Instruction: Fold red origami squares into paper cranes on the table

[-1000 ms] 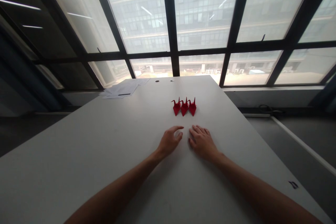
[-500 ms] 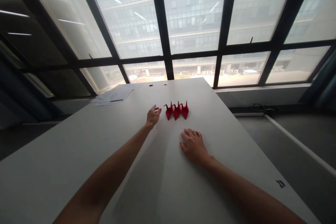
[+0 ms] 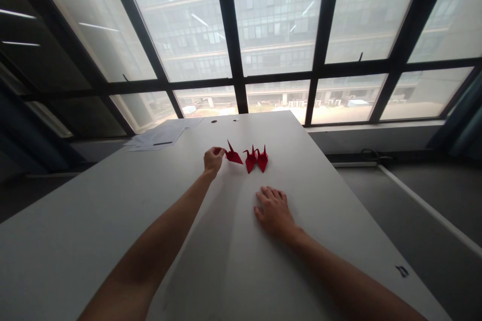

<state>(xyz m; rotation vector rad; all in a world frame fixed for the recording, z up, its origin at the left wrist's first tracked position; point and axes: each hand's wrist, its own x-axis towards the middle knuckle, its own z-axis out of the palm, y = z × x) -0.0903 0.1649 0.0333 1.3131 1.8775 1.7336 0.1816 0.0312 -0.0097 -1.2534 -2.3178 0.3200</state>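
My left hand [image 3: 213, 159] pinches one end of a red paper crane [image 3: 234, 157], which tilts with its pointed end toward the right. Just right of it, two more red paper cranes stand side by side on the white table: one in the middle [image 3: 250, 162] and one at the right [image 3: 262, 162]. Nearer to me, my right hand [image 3: 275, 212] lies palm down on the tabletop, its fingers spread and nothing in them.
Sheets of paper [image 3: 156, 134] with a dark pen-like strip [image 3: 162, 143] lie at the table's far left. A small dark mark [image 3: 402, 271] is near the right edge of the white table [image 3: 301, 175]. Large windows [image 3: 278, 20] rise beyond the far edge.
My left hand has closed on the leftmost paper crane and drawn it left, away from the other two, tilting it. My right hand stays resting on the table.
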